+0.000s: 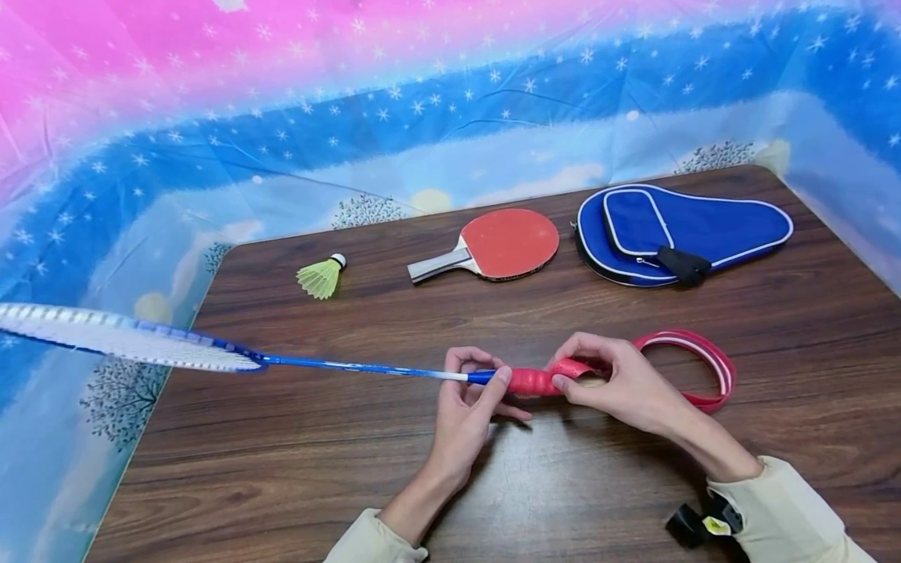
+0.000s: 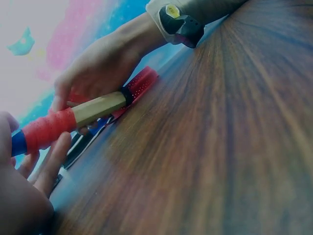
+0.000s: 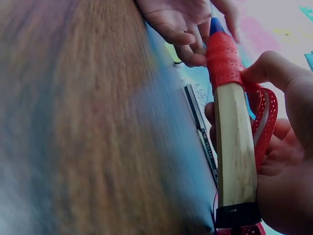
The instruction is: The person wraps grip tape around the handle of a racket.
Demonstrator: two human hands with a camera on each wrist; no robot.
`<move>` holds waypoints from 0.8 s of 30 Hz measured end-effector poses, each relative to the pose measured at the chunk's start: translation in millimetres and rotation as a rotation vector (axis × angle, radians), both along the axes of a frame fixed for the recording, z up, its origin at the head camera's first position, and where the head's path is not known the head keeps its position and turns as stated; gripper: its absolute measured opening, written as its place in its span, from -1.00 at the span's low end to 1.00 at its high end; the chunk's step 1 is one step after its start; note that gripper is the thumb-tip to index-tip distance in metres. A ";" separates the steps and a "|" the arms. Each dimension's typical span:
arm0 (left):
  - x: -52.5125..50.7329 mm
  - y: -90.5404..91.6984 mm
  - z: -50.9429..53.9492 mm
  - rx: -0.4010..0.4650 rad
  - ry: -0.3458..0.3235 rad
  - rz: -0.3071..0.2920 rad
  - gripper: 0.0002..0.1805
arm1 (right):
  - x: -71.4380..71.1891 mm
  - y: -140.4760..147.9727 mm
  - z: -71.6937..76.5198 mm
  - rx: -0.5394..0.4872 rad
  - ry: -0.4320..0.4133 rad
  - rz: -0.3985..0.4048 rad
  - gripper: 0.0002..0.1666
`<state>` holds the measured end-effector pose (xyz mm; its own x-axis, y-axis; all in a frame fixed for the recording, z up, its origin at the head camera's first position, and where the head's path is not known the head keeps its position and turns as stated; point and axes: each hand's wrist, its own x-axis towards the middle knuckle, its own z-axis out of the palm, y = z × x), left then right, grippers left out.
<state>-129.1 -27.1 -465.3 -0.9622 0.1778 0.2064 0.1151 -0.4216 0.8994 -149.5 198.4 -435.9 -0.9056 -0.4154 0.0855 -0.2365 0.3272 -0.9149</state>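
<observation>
A blue and white badminton racket is held above the table, its strung head pointing left. My left hand pinches it between thumb and fingers where the blue cone meets the handle. Red perforated grip tape wraps the upper handle. My right hand pinches the tape where it leaves the handle. Bare wood shows along the lower handle in the right wrist view, down to a black end band. Beyond the right hand, the loose tape loops out over the table.
Along the back of the brown wooden table lie a yellow-green shuttlecock, a red table tennis bat and a blue zipped bat case. A black strap lies on the case. Printed cloth hangs behind the table.
</observation>
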 end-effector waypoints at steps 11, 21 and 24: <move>-1.5 -1.8 -1.3 0.023 0.056 0.150 -0.72 | 0.1 -1.9 1.4 -0.044 0.004 -0.041 -0.75; -1.5 -1.3 -1.3 0.043 0.123 0.115 -0.75 | -1.0 -2.7 -2.2 -0.020 0.041 -0.039 -0.75; -1.7 -1.3 -1.8 0.046 0.113 0.099 -0.74 | -0.7 -3.0 -2.3 -0.025 0.069 -0.033 -0.76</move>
